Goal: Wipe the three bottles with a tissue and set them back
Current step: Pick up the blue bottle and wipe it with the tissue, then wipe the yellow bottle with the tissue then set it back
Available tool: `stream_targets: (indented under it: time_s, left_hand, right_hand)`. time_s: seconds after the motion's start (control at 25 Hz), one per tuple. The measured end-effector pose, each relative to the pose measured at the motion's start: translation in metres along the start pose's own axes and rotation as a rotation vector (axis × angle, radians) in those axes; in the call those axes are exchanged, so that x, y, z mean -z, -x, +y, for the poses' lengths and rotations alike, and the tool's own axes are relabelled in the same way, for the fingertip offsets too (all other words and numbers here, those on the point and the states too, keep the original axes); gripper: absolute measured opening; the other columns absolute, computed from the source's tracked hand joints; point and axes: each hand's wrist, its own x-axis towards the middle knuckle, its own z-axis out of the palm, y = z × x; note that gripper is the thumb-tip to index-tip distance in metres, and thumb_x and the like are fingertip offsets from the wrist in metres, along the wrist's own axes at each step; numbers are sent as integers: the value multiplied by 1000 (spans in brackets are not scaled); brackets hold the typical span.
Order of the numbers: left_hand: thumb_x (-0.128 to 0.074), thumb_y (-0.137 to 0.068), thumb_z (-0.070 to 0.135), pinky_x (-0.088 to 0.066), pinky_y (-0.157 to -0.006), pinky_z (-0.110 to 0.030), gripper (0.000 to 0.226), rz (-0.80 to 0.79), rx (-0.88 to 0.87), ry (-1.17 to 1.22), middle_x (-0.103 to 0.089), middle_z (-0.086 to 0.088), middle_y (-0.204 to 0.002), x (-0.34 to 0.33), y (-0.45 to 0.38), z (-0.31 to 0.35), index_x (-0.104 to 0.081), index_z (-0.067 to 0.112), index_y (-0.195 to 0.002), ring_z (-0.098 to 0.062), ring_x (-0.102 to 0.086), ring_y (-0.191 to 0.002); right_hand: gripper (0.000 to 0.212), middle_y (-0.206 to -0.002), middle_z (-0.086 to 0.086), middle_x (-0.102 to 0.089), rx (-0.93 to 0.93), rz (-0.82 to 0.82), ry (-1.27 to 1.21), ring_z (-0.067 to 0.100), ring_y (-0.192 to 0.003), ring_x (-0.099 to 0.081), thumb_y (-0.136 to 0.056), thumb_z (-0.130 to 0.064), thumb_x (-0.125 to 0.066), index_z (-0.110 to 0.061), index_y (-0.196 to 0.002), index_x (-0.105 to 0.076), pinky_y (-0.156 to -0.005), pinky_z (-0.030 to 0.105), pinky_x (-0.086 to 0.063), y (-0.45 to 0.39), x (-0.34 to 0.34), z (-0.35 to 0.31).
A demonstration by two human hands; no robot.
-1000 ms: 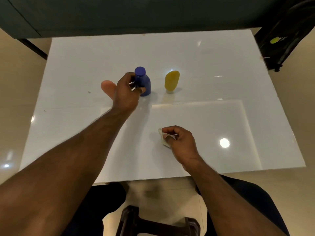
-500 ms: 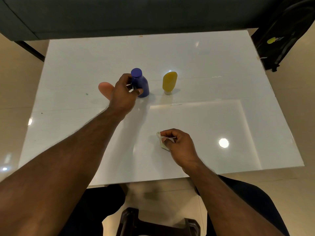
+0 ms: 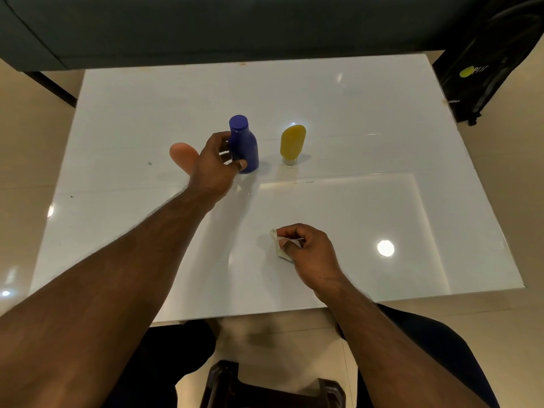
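Observation:
Three bottles stand on the white table (image 3: 353, 113). The blue bottle (image 3: 245, 142) is upright in the middle, and my left hand (image 3: 215, 169) holds it, thumb on its lower front and fingers round its left side. A peach bottle (image 3: 182, 154) stands just to the left, partly hidden behind that hand. To the right, a yellow bottle (image 3: 292, 142) stands on its cap, apart from both hands. Nearer the front edge, my right hand (image 3: 309, 251) rests on the table and pinches a crumpled white tissue (image 3: 278, 245).
A black bag (image 3: 485, 60) leans beside the table's far right corner. A dark sofa edge (image 3: 206, 30) runs along the back. A dark stool (image 3: 265, 387) sits below the front edge between my legs.
Only the view shifts slightly. My left hand stays at the standing blue bottle and my right hand keeps the tissue in the same spot.

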Motion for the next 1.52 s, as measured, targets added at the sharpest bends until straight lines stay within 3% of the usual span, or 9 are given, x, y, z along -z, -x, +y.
stream_targets:
  time_s: [0.2,0.4,0.72,0.8,0.88,0.96,1.08,1.36,1.52]
  left_hand:
    - [-73,-91,13,-46,-108,-41,72,82,125,-20,-44,-6,-156,-7,29,-10,-34,20,-151,-28,-52,-135]
    - [-67,-96,26,-47,-93,-25,37,171,143,-194,-63,0,-126,-29,79,-13,-51,17,-129,-21,-62,-117]
    - [-60,-101,25,-42,-107,-25,51,36,-174,-166,-53,0,-151,-67,28,52,-45,16,-149,-17,-52,-135]
    - [-58,-102,23,-39,-116,-31,53,46,-185,-193,-50,-2,-154,-73,11,65,-42,14,-152,-19,-49,-139]
    - [-51,-105,22,-31,-118,-25,50,4,-160,-256,-48,-4,-156,-76,0,73,-40,11,-153,-19,-46,-142]
    - [-44,-107,19,-32,-110,-19,43,-29,-155,-289,-54,-8,-149,-76,-4,75,-45,8,-149,-22,-50,-137]
    - [-42,-106,19,-45,-98,-33,34,27,-195,-354,-68,-11,-129,-75,-3,77,-60,10,-133,-28,-61,-120]
    - [-43,-102,12,-44,-78,-31,26,58,-166,-361,-71,-10,-106,-71,6,75,-64,10,-118,-29,-65,-99]
    - [-41,-107,22,-56,-85,-37,28,4,-80,-144,-71,-9,-106,-55,35,72,-64,9,-117,-24,-68,-97]
  right_hand:
    - [13,-90,-22,-66,1,-1,9,-13,-84,-57,-89,-17,-64,-28,-92,-70,-62,4,-43,-1,0,0]
    - [12,-97,-19,-66,-8,49,36,2,-91,-59,-89,-20,-64,-27,-96,-71,-78,19,-49,-3,0,3]
    - [13,-92,-21,-65,-31,72,13,4,-88,-60,-89,-20,-64,-30,-93,-70,-75,17,-49,-3,6,1]
    - [14,-91,-23,-65,-35,64,8,2,-88,-60,-89,-20,-64,-33,-91,-69,-74,15,-49,-3,7,0]
    - [16,-90,-23,-66,-33,63,3,0,-87,-61,-89,-19,-64,-35,-90,-69,-74,14,-50,-4,8,2]
    - [16,-89,-23,-67,-32,61,1,-2,-87,-61,-88,-19,-64,-35,-89,-69,-75,15,-51,-4,9,2]
    - [16,-89,-24,-66,-32,59,5,-3,-86,-61,-89,-19,-64,-34,-90,-69,-75,14,-51,-5,9,3]
    - [14,-92,-19,-68,-33,70,35,3,-90,-62,-89,-19,-63,-31,-94,-70,-81,23,-54,-5,9,5]
    - [13,-97,-15,-69,15,54,114,3,-93,-62,-89,-20,-62,-28,-96,-71,-85,24,-53,-3,12,3]
